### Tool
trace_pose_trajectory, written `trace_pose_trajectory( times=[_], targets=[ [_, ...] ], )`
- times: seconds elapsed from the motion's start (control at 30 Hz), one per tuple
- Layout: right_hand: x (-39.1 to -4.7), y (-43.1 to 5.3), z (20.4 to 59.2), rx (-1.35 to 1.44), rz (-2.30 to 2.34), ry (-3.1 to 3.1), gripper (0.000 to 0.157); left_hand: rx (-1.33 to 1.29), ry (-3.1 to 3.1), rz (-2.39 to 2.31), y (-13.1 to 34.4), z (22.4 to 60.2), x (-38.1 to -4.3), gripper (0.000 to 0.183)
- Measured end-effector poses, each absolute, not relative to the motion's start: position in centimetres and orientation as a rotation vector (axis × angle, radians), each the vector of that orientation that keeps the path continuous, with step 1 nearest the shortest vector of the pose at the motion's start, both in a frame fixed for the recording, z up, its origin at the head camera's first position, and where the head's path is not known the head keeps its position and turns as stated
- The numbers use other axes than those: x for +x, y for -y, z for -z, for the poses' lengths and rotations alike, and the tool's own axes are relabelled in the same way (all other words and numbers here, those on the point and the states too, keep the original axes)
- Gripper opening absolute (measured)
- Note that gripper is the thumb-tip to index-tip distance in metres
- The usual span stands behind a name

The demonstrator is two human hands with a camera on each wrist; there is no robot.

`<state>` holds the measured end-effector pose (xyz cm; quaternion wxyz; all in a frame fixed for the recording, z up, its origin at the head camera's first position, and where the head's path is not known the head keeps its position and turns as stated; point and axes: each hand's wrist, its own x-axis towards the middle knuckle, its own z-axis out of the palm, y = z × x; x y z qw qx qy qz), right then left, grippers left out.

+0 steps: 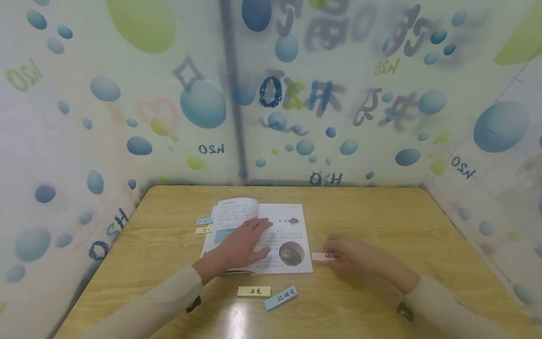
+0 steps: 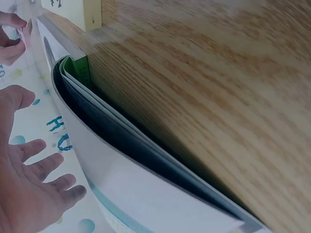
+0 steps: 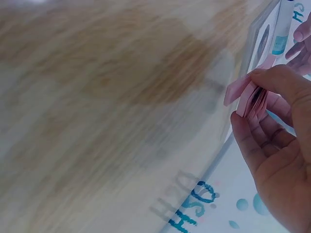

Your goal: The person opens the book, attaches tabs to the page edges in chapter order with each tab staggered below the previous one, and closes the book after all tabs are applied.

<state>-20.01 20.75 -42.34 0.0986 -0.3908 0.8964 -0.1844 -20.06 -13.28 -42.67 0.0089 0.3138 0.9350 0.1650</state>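
Observation:
An open book lies on the wooden table. My left hand rests over its pages with fingers spread, and the left wrist view shows that hand's palm side beside the curled page edges. Just right of the book, my right hand pinches a pad of pink sticky notes between thumb and fingers. One pink strip stands apart from the rest of the pad, whose sheets fan slightly. Dark handwriting marks the pink strip in the head view. A blue tab and a yellow tab stick out from the book's left edge.
In front of the book lie a yellow sticky-note pad and, angled beside it, a blue one, both with handwriting. Walls patterned with bubbles and lettering enclose the table at the back and sides.

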Motion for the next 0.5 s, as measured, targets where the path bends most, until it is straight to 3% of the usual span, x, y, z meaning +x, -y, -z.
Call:
trace_pose_trajectory(
  times=[0.33, 0.5],
  targets=[
    [-20.8, -17.6, 40.9, -1.331, 0.477, -2.707, 0.016, 0.901, -2.735, -0.720, 11.1, 42.2, -20.0, 0.072],
    [-21.1, -15.7, 39.8, -1.410, 0.474, -2.675, 0.019, 0.931, -2.629, -0.825, 10.5, 42.0, -20.3, 0.067]
  ],
)
